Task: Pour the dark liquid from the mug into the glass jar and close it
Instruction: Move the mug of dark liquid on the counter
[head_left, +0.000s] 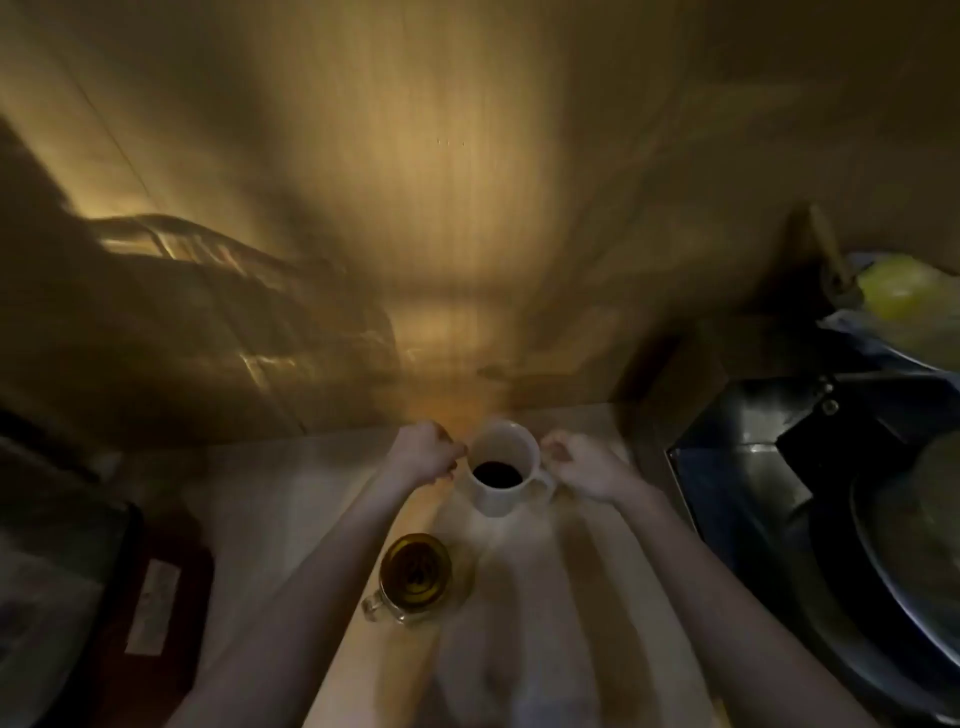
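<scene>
Your white mug (501, 470) stands upright on the desk (291, 499), toward its far edge, with a pool of dark liquid (497, 474) low inside it. Your left hand (423, 452) sits just beside the mug's left wall with the fingers loosely curled, and your right hand (584, 467) is beside the handle (543, 486), also loosely curled. Neither has closed on anything, though the picture is blurred and you cannot tell whether a fingertip already brushes the rim. The glass jar (413, 579) waits nearer to you and a little left, well apart from the mug, its small side handle pointing left. An amber-green disc fills its top, but whether that is a lid in place or only tinted glass is unclear, so check before you tip anything. Expect the mug to be stiff, smooth ceramic and fairly weighty for its size, and the liquid will slosh if you jerk it. Hook the right fingers through the handle and steady the opposite wall with the left palm, keeping clear of the rim. The jar is likely slick and breakable, and its mouth looks narrower than the mug's, so hold its body or handle firmly and pour slowly.
</scene>
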